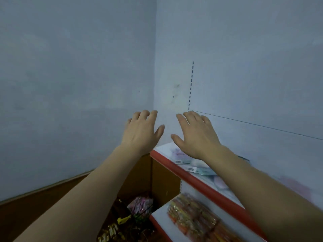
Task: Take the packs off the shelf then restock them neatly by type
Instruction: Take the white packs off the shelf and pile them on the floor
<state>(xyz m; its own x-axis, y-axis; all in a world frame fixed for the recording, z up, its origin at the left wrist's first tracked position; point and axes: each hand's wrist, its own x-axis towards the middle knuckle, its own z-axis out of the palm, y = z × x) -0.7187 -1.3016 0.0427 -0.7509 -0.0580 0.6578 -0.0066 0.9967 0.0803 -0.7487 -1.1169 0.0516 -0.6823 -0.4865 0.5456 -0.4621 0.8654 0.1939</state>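
Both my hands are raised in front of the wall corner with fingers spread and nothing in them. My left hand (142, 131) hovers left of the shelf's end. My right hand (195, 135) hangs above the top shelf (197, 183), a white board with a red front edge. Flat pale packs (181, 157) in pink and teal lie on that shelf under my right wrist, partly hidden by my forearm. More pinkish packs (220, 185) lie further right, blurred.
A lower shelf holds orange and yellow wrapped packs (197, 219). On the brown floor left of the shelving sits a pile of bagged goods (138, 206), pink and gold. Pale blue walls meet in a corner behind my hands.
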